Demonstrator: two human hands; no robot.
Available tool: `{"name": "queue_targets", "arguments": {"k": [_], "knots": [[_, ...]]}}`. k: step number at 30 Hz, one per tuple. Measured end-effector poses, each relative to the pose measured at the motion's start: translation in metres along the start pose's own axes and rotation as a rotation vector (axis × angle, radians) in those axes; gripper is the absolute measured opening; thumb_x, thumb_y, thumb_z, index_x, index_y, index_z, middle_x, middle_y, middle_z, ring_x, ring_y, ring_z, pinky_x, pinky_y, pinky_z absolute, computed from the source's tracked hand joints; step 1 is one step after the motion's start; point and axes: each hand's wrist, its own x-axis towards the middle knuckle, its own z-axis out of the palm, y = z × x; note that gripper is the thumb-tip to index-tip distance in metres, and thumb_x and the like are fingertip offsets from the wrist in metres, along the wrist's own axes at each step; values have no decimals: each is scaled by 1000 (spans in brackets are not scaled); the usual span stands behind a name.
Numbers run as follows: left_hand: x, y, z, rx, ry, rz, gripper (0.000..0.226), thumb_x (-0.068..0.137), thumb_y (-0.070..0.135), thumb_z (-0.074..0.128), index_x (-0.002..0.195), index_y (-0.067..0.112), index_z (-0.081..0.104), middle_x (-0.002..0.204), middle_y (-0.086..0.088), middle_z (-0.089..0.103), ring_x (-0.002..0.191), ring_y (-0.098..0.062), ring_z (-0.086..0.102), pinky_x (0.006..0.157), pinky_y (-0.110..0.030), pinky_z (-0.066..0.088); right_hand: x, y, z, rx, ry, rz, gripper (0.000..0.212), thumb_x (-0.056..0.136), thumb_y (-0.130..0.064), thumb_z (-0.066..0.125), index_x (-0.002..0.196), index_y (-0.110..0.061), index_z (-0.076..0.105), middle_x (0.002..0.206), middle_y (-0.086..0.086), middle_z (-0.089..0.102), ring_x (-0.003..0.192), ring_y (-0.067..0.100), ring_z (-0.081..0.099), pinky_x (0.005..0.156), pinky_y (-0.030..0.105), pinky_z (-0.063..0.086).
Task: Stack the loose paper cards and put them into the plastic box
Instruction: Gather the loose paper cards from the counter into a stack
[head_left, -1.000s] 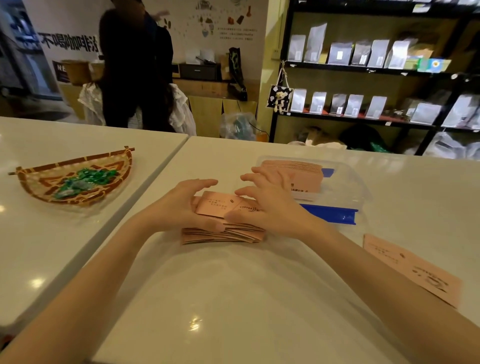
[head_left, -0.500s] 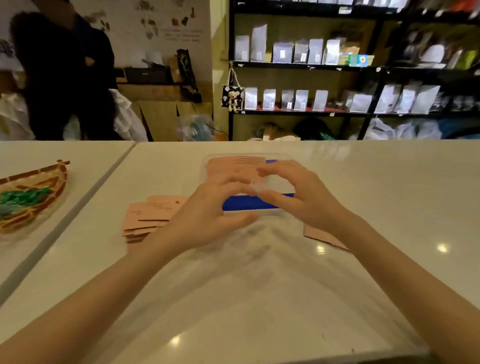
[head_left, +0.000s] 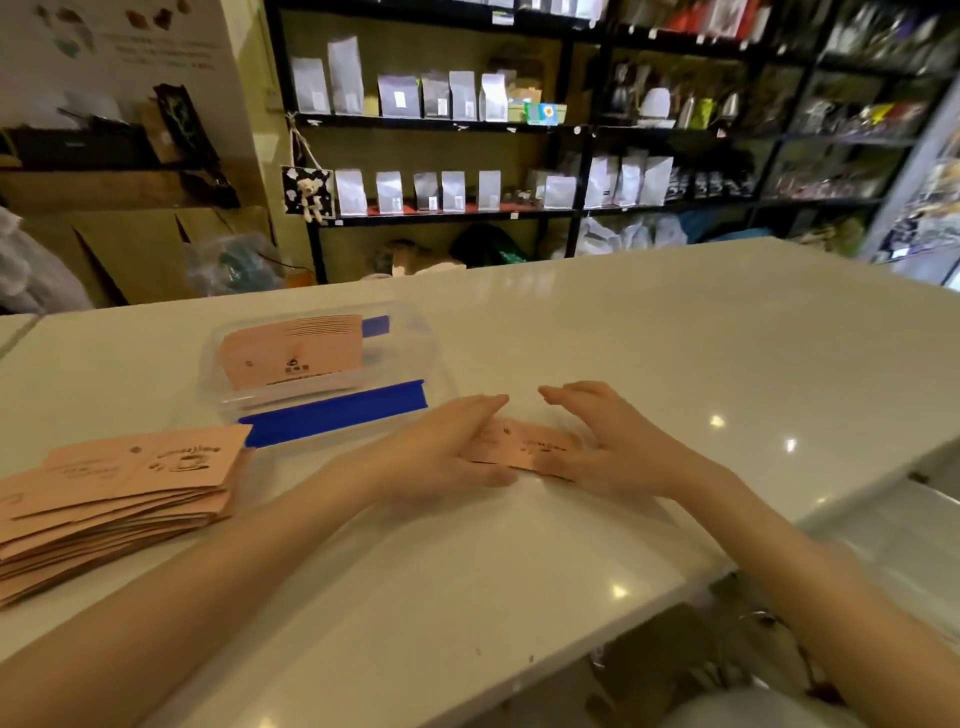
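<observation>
Two hands frame a small bunch of pink paper cards lying flat on the white counter: the left hand has its fingers straight and pressed together along the cards' left end, thumb at the near edge, while the right hand arches over the right end with fingers slightly spread; neither seems to be pinching yet. To do this well, I judge the palms should squeeze inward to square the edges before any lift, then a thumb should slide under the near edge. Just left stands the clear plastic box, open, with a blue strip along its front and cards already inside. Further left, near the counter's edge, lies the bigger fanned stack of pink cards, well apart from both hands
</observation>
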Motion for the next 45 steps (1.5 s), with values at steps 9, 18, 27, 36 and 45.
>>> {"name": "queue_targets", "arguments": {"k": [9, 18, 27, 36, 45], "knots": [[7, -13, 5, 90, 15, -32, 76, 77, 55, 52, 138, 21, 23, 151, 3, 19, 135, -10, 17, 100, -19, 14, 1, 10, 11, -134, -19, -25, 75, 68, -67, 53, 129, -24, 42, 142, -1, 38, 133, 17, 18, 101, 23, 10], [5, -5, 0, 57, 113, -22, 67, 61, 58, 67, 115, 22, 50, 126, 4, 49, 106, -9, 44, 85, -19, 37, 0, -2, -4, 6, -9, -24, 56, 58, -45, 77, 108, -27, 59, 132, -5, 45, 127, 12, 23, 100, 23, 15], [-26, 7, -36, 76, 284, 17, 54, 53, 59, 70, 96, 30, 54, 114, 10, 55, 94, -5, 45, 74, -15, 39, 10, -31, -30, 179, -40, -129, 49, 55, -39, 80, 100, -40, 59, 129, -21, 41, 124, 0, 21, 104, 28, 19], [-101, 2, -109, 155, 480, -35, 62, 42, 67, 57, 93, 32, 57, 106, 19, 49, 105, -4, 40, 83, -15, 33, 43, -117, -30, 257, 54, -322, 49, 49, -55, 71, 95, -44, 57, 124, -23, 40, 116, 1, 25, 96, 26, 25], [-179, -53, -140, 131, 587, -264, 62, 42, 64, 62, 96, 34, 59, 120, 17, 46, 115, -4, 32, 99, -32, 22, 88, -198, 12, 169, 18, -545, 47, 62, -51, 70, 103, -31, 62, 128, -10, 47, 121, 10, 26, 101, 33, 18]]}}
